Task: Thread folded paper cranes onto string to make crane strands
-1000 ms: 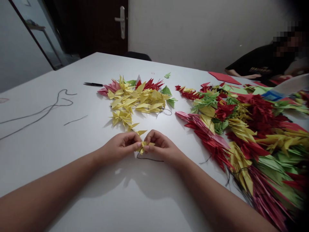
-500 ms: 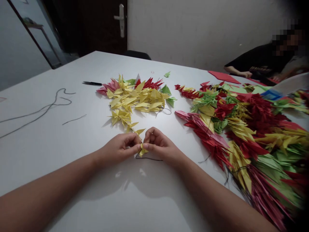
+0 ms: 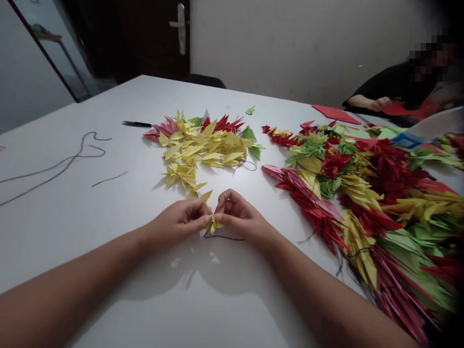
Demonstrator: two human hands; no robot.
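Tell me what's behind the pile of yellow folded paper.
Behind the yellow pile, red pieces and a green piece poke up, with pink pieces at its back left. The pile covers their near parts, so those can't be seen.

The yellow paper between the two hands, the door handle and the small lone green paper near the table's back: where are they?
Yellow paper (image 3: 213, 225): head view, its visible lower part.
Door handle (image 3: 181, 31): head view, middle of its plate.
Green paper (image 3: 250, 110): head view, its middle.

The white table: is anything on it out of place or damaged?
No clear damage. A green paper piece lies alone beyond the yellow pieces, and a short thread lies loose left of them; both seem stray.
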